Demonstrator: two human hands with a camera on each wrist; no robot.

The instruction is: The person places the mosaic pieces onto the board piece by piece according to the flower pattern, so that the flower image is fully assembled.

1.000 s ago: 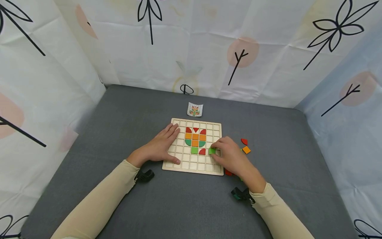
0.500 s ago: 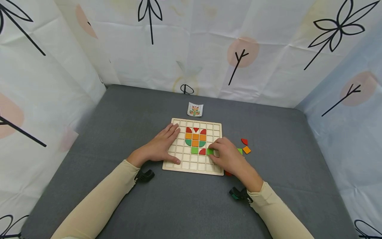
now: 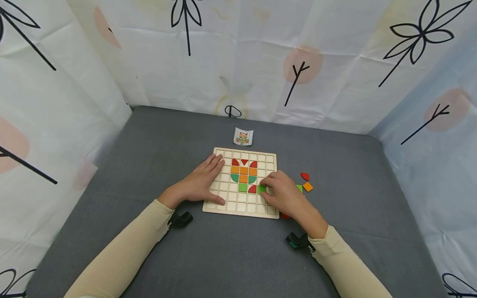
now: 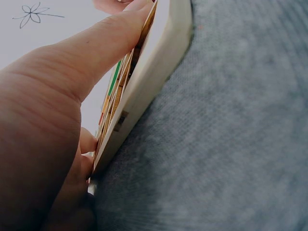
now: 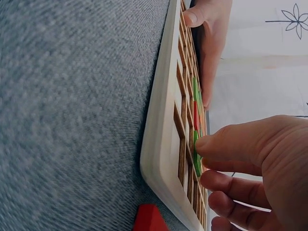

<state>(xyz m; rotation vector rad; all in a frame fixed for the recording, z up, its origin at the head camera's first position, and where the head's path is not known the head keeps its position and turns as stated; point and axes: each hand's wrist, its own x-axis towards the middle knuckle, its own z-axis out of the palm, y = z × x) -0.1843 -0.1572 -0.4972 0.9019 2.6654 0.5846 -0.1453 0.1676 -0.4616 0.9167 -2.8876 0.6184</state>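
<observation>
A wooden grid board [image 3: 231,206] bears a pattern of red, orange and green tiles. My left hand [image 3: 201,181] lies with fingers spread over the board's left side, its thumb near the front left corner. With thumb and fingertips, my right hand [image 3: 286,195] pinches a green square tile [image 3: 261,189] at a cell just right of a red quarter-round tile [image 3: 252,189]. In the right wrist view the thumb touches that green tile [image 5: 197,163], which sits level with the row beside it. Another green square [image 3: 243,187] lies left of the red one.
A small pattern card [image 3: 243,136] lies behind the board. To the right, on the grey table [image 3: 238,256], are a red rounded tile [image 3: 305,176], an orange square [image 3: 307,187] and a green tile [image 3: 299,188]. A red piece [image 5: 149,219] shows by the board's near right corner.
My right hand has shifted slightly left and brought the green tile up beside the red quarter-round one, then stayed there. The left hand has not moved.
</observation>
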